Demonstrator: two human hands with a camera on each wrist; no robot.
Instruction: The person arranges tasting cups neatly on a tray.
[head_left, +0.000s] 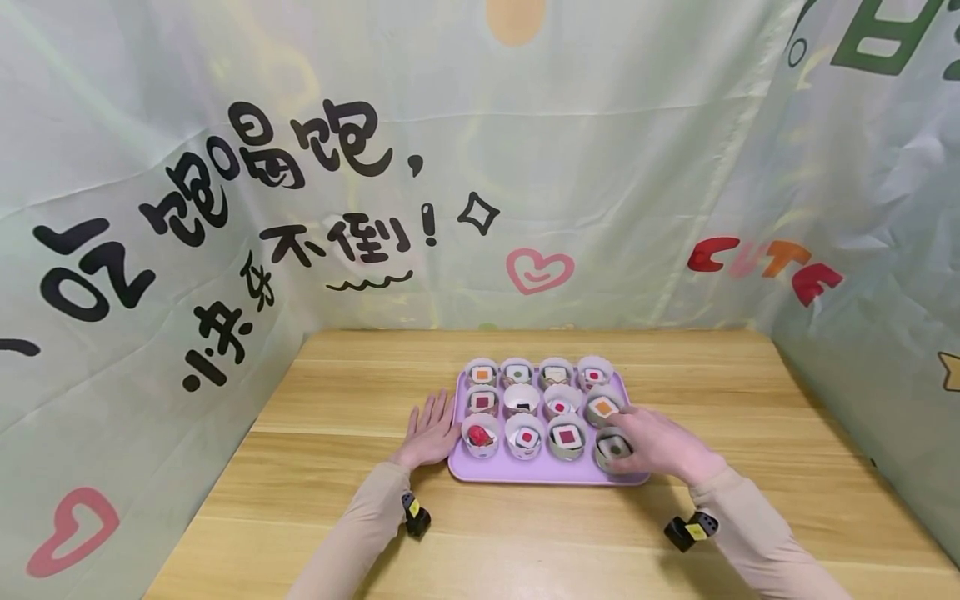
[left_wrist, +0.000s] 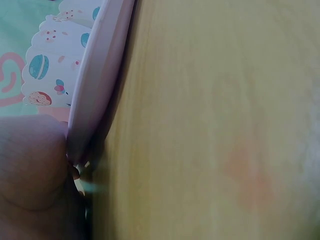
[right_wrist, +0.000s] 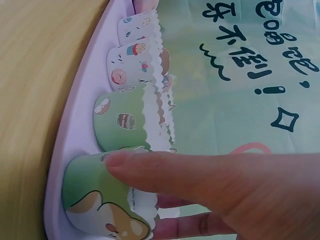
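A purple tray (head_left: 525,473) on the table carries several paper baking cups in three rows. My right hand (head_left: 667,448) grips the front-right cup (head_left: 609,461) by its wall. In the right wrist view that cup is green with a cartoon animal (right_wrist: 107,200), and my thumb (right_wrist: 135,167) presses its side. The cup stands on the tray. My left hand (head_left: 429,437) lies with straight fingers on the table, touching the tray's left rim (left_wrist: 95,75). Most cups hold a small piece with a coloured centre, resembling a sushi roll. A red strawberry-like piece (head_left: 478,435) sits in the front-left cup.
The wooden table (head_left: 360,383) extends around the tray on every side. Printed cloth (head_left: 637,167) hangs behind the table and along both sides. A small black camera (head_left: 415,517) is strapped to the left wrist, another camera (head_left: 686,532) to the right.
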